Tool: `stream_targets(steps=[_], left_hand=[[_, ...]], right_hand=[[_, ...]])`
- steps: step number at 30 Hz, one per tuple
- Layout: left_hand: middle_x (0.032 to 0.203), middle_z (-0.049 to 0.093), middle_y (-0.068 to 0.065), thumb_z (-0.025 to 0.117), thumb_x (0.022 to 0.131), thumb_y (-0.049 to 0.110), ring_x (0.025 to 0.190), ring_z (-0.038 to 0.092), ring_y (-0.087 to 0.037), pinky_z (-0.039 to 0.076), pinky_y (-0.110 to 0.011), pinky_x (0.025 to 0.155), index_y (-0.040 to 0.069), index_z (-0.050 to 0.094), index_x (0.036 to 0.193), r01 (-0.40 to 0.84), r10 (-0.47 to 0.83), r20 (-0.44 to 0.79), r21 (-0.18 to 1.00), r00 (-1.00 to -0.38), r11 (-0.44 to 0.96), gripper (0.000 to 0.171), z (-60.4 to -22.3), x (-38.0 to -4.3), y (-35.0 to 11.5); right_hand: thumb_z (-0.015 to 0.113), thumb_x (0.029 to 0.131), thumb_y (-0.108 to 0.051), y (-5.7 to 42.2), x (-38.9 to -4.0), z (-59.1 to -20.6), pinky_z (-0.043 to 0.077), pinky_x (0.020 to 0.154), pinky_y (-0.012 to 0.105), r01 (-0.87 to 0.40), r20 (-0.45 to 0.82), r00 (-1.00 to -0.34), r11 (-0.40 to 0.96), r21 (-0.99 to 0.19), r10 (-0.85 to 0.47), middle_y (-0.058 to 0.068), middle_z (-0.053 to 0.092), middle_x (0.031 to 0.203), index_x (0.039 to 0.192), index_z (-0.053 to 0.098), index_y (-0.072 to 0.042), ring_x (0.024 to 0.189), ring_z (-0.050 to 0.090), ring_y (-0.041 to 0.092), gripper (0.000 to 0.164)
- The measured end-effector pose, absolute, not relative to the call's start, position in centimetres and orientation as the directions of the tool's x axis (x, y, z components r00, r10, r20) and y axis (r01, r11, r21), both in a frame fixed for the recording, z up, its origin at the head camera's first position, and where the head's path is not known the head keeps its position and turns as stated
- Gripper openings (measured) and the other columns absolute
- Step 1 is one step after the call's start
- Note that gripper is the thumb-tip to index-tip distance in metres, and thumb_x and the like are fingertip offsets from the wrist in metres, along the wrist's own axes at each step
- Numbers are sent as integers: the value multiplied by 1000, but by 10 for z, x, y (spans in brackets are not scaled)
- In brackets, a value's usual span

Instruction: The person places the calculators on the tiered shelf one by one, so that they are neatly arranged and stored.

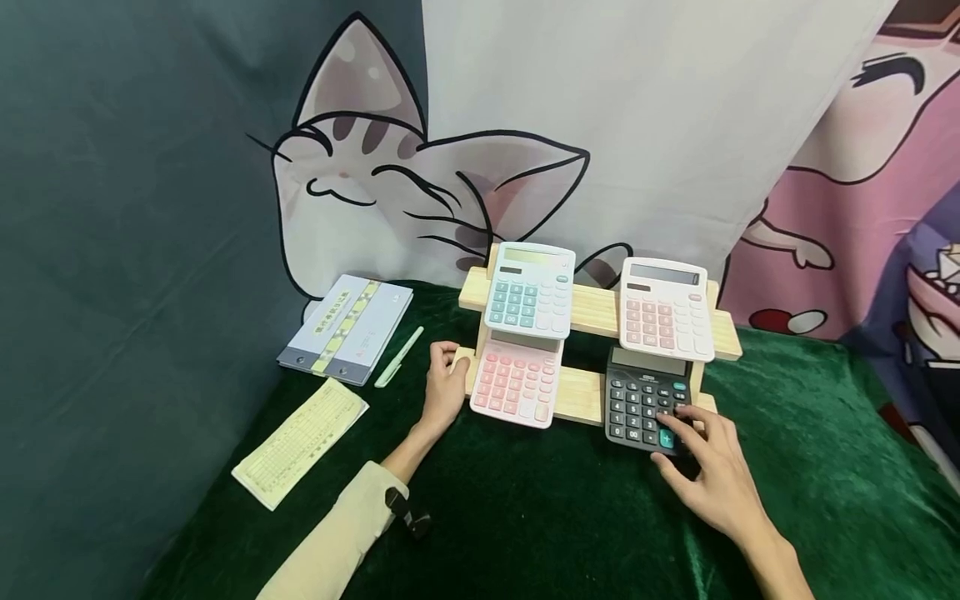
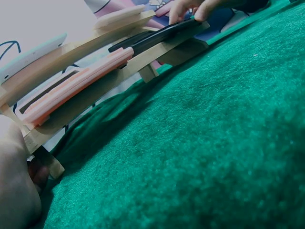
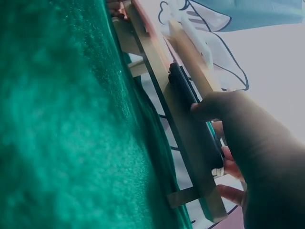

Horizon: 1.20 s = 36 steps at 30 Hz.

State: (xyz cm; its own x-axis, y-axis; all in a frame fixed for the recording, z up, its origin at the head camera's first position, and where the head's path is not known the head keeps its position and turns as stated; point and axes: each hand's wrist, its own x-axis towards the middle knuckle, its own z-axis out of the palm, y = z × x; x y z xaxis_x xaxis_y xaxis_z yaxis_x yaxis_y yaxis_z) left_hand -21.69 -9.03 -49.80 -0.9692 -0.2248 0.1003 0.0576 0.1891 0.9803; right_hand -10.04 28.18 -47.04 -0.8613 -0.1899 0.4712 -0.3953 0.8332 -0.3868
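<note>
A two-tier wooden rack (image 1: 592,312) holds calculators. My left hand (image 1: 446,387) grips the left end of its lower board (image 1: 581,393); the left wrist view shows the thumb side close by the wood. A black calculator (image 1: 636,398) leans on the lower right. My right hand (image 1: 712,475) holds it by the lower right corner, thumb (image 3: 209,107) at the front edge and a fingertip over the keys. A pink calculator (image 1: 516,385) sits lower left. On the upper tier are a white calculator with blue keys (image 1: 531,283) and a white one with pink keys (image 1: 666,310).
Left of the rack lie a pale pen (image 1: 400,357), a grey-covered notebook (image 1: 375,329) and a yellowish printed pad (image 1: 300,442). Green plush cloth (image 1: 540,517) covers the table. A cat-print curtain (image 1: 510,75) hangs behind the rack.
</note>
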Motion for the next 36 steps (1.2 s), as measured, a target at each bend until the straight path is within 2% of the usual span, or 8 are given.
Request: stream_targets(steps=[5, 15, 22, 26, 29, 31, 34, 36], left_hand=[[101, 64, -12, 52, 97, 13, 75, 62, -16, 46, -27, 66, 10, 45, 122, 41, -212, 78, 984, -974, 174, 27, -500, -213, -91], [102, 64, -12, 52, 97, 14, 78, 63, -19, 47, -27, 66, 9, 45, 123, 46, -207, 80, 985, -975, 164, 27, -495, -215, -91], [101, 63, -12, 52, 97, 14, 78, 62, -19, 46, -27, 68, 11, 45, 122, 47, -212, 84, 983, -974, 177, 27, -494, -213, -93], [100, 62, -11, 53, 96, 15, 78, 60, -20, 44, -28, 69, 10, 46, 122, 53, -221, 97, 979, -970, 198, 27, -494, -214, -96], [99, 62, -11, 53, 96, 14, 77, 60, -21, 44, -29, 69, 10, 47, 122, 50, -233, 97, 978, -968, 203, 28, -495, -214, -97], [102, 61, -12, 54, 95, 14, 78, 59, -21, 44, -29, 69, 10, 47, 122, 49, -239, 99, 978, -966, 205, 27, -495, -213, -98], [108, 58, -13, 54, 95, 14, 81, 58, -21, 44, -29, 71, 9, 47, 121, 59, -242, 110, 976, -964, 209, 28, -495, -214, -99], [113, 56, -13, 55, 94, 13, 84, 57, -22, 43, -30, 74, 8, 48, 122, 74, -238, 128, 972, -963, 222, 29, -493, -216, -99]], right_hand=[[85, 68, -7, 283, -97, -476, 28, 89, 46, -421, 499, -845, 812, -403, -191, 17, 51, 130, 123, 67, -10, 117, 39, 36, 58], [85, 70, -6, 285, -95, -474, 25, 98, 41, -429, 514, -840, 795, -428, -177, 17, 52, 134, 124, 67, -10, 121, 40, 36, 58], [84, 74, -8, 282, -93, -474, 27, 95, 53, -404, 479, -863, 791, -460, -163, 16, 51, 136, 126, 66, -11, 124, 38, 36, 54], [82, 77, -9, 280, -94, -473, 27, 96, 53, -402, 471, -867, 784, -474, -160, 16, 51, 137, 126, 66, -11, 124, 37, 36, 52], [81, 78, -8, 279, -96, -472, 27, 99, 46, -408, 474, -865, 777, -479, -163, 15, 52, 137, 124, 67, -11, 124, 39, 33, 48], [80, 80, -7, 280, -98, -471, 26, 101, 34, -412, 485, -862, 761, -501, -148, 15, 54, 135, 122, 68, -10, 124, 39, 28, 43], [75, 84, -4, 283, -101, -470, 25, 98, 15, -388, 496, -866, 722, -573, -71, 16, 56, 132, 117, 70, -6, 124, 40, 14, 34], [71, 89, -3, 288, -103, -467, 25, 96, 8, -355, 497, -868, 698, -622, 2, 16, 57, 131, 116, 69, -3, 122, 40, 2, 28]])
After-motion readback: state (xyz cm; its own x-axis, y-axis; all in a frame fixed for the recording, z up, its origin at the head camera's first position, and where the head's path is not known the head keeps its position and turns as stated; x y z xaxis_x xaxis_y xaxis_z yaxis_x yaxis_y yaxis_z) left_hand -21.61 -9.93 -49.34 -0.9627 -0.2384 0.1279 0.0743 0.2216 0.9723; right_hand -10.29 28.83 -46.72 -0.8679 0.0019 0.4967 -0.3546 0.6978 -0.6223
